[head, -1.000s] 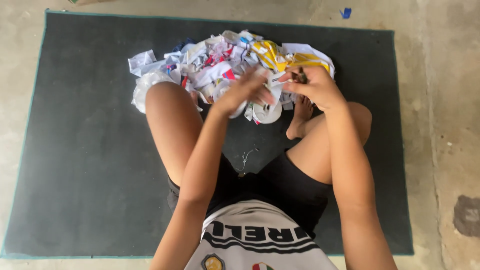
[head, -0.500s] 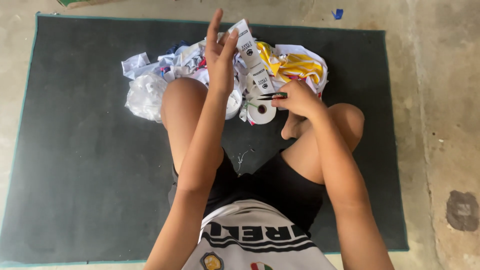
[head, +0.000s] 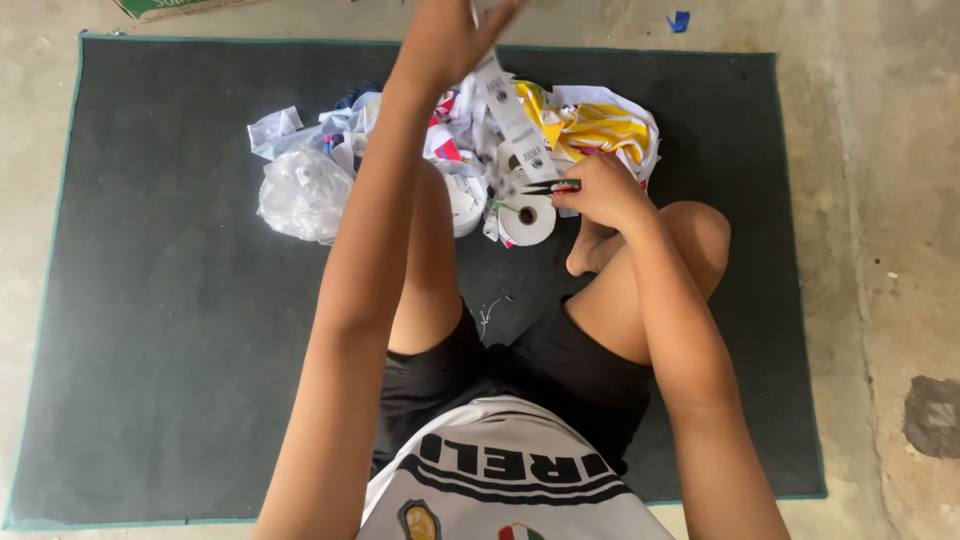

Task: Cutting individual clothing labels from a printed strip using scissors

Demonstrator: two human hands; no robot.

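Our left hand [head: 450, 35] is raised at the top edge, seemingly pinching (fingertips cut off) a white label tape [head: 512, 115] that slants down-right to its roll [head: 528, 217]; our right hand [head: 600, 190], nearer, grips small snips [head: 550, 186] beside it.

The left hand [head: 450, 35] was raised high, pinching a white printed tape [head: 510, 110] that ran down to a roll [head: 528, 215] on the dark mat [head: 150, 330]. The right hand [head: 600, 190] held small scissors [head: 550, 186] against the tape, just above the roll. Crumpled cloth scraps [head: 310, 190] lay heaped beyond the knees.
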